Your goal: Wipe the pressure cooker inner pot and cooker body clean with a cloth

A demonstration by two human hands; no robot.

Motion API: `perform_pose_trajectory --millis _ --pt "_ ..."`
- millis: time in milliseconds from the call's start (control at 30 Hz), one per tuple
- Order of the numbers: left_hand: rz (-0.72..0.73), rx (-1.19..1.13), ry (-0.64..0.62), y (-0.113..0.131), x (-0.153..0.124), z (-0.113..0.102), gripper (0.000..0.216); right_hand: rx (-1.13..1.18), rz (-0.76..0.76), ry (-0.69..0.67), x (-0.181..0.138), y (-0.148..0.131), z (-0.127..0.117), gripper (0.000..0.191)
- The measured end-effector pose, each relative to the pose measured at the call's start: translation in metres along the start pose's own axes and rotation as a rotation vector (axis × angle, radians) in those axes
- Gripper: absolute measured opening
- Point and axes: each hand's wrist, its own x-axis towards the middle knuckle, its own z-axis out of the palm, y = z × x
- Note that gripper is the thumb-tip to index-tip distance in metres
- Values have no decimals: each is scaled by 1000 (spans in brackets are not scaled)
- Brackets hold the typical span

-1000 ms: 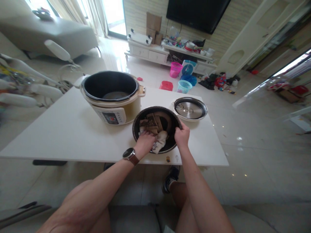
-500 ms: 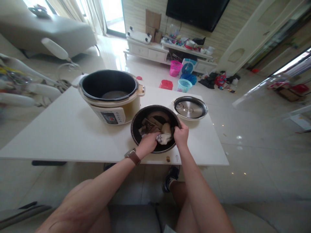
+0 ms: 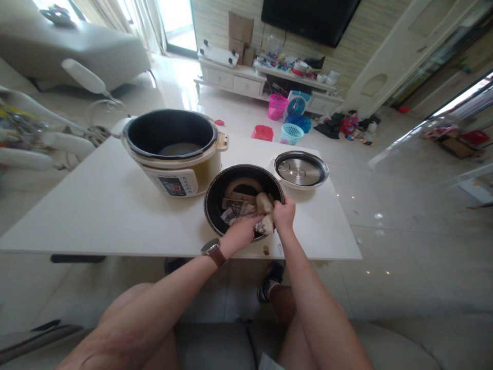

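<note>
A dark inner pot [image 3: 215,192] is tipped so that its mouth faces me, near the front of the white table. My right hand [image 3: 284,211] is closed over the pot's right rim. Inside the pot, my left hand [image 3: 243,234], with a watch on its wrist, is closed on a crumpled, patterned cloth [image 3: 239,208]. The cloth lies bunched against the inner wall, and part of it sticks up beside my right hand. My left fingertips are partly hidden in its folds. The cooker body [image 3: 175,169] stands open behind and to the left of the pot.
On the white table [image 3: 96,216], a cooker lid [image 3: 302,169] lies upturned at the right. Two tiny items lie at the front edge, one a small brown figure [image 3: 265,250]. Baskets, including a pink basket [image 3: 277,106], and a red stool [image 3: 262,132] stand on the floor beyond.
My left hand has moved right along the pot's inner wall, pushing the cloth toward the right rim. The pot has shifted slightly left, with my right hand still on its rim.
</note>
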Motion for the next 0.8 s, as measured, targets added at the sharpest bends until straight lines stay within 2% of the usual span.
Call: perform_pose_trajectory --millis 167,333,467,533,633,800 --pt "-5 100 -33 -1 -4 -3 59 -64 -29 -9 1 -9 -3 29" --pt "70 321 -73 -1 -12 0 48 -161 -21 -15 15 -27 -24 17" --pt "86 393 -114 5 -14 0 43 -118 -90 -193 25 -32 -44 48" --pt "77 385 -120 8 -13 -4 40 -93 -108 -222 26 -30 -49 54" --pt "21 381 -111 10 -10 -12 36 -79 -93 -151 22 -24 -47 52" --pt "-55 367 -36 -1 -1 -12 44 -36 -64 0 6 -16 -26 50"
